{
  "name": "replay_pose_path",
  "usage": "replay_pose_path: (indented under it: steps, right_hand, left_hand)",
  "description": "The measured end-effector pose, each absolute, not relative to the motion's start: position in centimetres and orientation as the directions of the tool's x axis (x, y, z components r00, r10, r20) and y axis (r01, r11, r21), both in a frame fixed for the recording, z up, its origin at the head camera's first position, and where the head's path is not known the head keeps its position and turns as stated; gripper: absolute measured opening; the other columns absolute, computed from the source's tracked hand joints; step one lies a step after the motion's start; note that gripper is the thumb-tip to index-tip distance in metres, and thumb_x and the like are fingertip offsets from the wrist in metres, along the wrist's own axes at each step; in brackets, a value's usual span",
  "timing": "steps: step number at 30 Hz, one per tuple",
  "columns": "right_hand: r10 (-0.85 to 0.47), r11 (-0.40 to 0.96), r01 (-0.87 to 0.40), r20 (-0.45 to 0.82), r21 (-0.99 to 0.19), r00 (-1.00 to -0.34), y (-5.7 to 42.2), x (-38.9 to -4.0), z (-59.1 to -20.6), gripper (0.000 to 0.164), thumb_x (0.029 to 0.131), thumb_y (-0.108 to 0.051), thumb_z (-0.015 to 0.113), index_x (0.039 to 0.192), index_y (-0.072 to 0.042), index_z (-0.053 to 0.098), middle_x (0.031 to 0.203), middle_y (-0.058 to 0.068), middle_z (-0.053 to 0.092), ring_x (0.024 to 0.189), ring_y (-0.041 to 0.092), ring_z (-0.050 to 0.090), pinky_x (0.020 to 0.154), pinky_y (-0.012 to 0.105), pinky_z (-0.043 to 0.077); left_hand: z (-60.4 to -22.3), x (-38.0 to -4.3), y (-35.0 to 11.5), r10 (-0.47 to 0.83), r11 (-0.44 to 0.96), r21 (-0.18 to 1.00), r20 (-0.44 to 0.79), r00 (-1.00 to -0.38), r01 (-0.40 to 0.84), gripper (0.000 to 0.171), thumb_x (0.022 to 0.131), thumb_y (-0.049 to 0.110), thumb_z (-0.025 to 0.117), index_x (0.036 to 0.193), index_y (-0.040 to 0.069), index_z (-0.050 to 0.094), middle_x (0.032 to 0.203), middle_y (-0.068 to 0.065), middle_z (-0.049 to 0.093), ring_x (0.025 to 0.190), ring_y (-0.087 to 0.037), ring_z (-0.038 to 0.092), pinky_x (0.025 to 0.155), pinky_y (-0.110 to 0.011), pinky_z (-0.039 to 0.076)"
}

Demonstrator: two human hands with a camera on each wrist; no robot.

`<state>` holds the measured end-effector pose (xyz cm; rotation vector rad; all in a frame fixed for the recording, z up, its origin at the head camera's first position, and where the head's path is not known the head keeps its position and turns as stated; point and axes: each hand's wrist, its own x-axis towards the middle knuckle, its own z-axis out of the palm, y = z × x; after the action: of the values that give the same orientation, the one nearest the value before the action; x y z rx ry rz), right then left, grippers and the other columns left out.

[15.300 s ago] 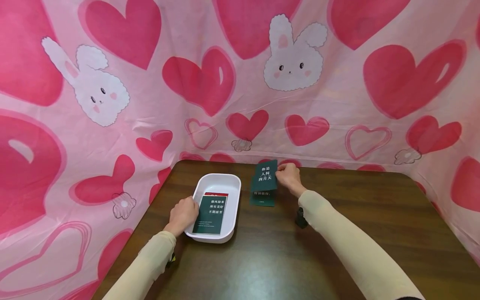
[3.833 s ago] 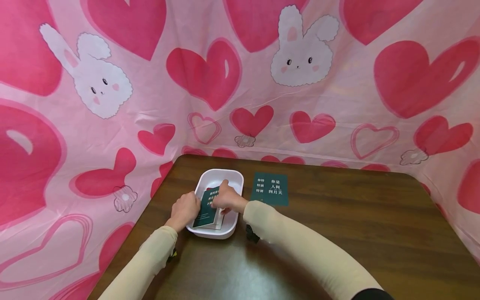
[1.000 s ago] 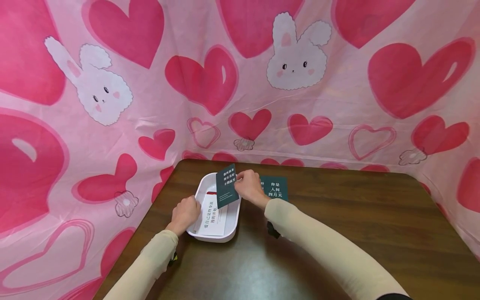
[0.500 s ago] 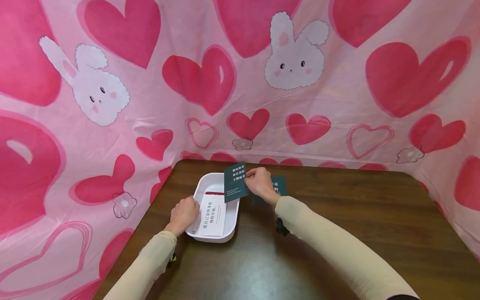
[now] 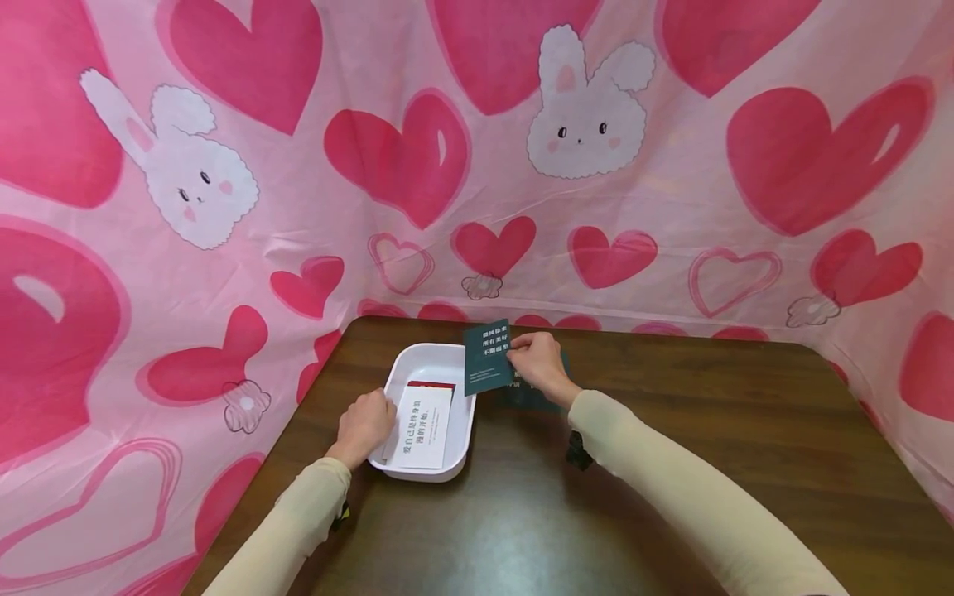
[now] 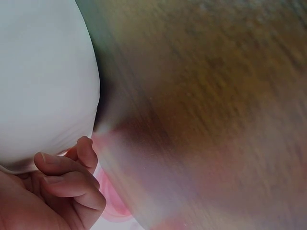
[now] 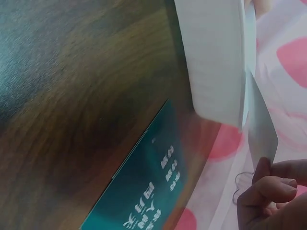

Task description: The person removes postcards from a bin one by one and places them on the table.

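Observation:
My left hand (image 5: 365,426) grips the left rim of a white plastic tray (image 5: 460,470); in the left wrist view its fingers (image 6: 72,184) curl at the tray's edge. Between thumb and fingers, my right hand (image 5: 540,362) pinches a dark green card (image 5: 484,368) printed with white characters. That card hangs over the tray's right rim, its pale back (image 7: 261,124) showing in the right wrist view. Inside the tray lies a white card (image 5: 428,426) with dark writing, a red card (image 5: 440,384) peeking out behind it. Partly hidden under my right hand, dark green cards (image 7: 139,191) lie side by side on the table.
The brown wooden table (image 5: 671,463) carries the tray toward its left back. A pink cloth (image 5: 671,190) with hearts and rabbits hangs behind the table's far edge and along its sides.
Over the last second my right hand has carried the green card rightward from above the tray, uncovering more of the white card. My left hand has stayed on the rim.

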<state>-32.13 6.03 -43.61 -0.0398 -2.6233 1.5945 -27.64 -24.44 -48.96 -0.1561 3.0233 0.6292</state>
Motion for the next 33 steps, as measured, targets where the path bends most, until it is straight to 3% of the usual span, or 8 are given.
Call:
replay_pose_path:
  steps: [14, 33]
  right_hand:
    - [0.102, 0.448, 0.025, 0.023, -0.893, -0.995, 9.7, -32.8, -43.9, 0.028, 0.099, -0.015, 0.07, 0.121, 0.003, 0.075, 0.115, 0.02, 0.074, 0.096, 0.033, 0.068, 0.093, 0.049, 0.057]
    - [0.149, 0.471, 0.114, -0.049, -0.875, -0.988, 15.6, -32.3, -45.9, 0.031, 0.102, -0.014, 0.064, 0.126, 0.006, 0.069, 0.124, 0.024, 0.069, 0.101, 0.033, 0.065, 0.093, 0.046, 0.056]
  left_hand:
    - [-48.9, -27.7, -24.6, -0.088, 0.916, 0.387, -0.05, -0.995, -0.1, 0.029, 0.104, 0.017, 0.057, 0.114, -0.01, 0.063, 0.091, -0.019, 0.066, 0.075, -0.03, 0.062, 0.069, -0.047, 0.057]
    - [-49.0, -27.6, -24.5, -0.085, 0.911, 0.398, -0.071, -0.994, -0.106, 0.03, 0.104, 0.017, 0.059, 0.117, -0.01, 0.062, 0.095, -0.02, 0.067, 0.077, -0.03, 0.063, 0.072, -0.049, 0.058]
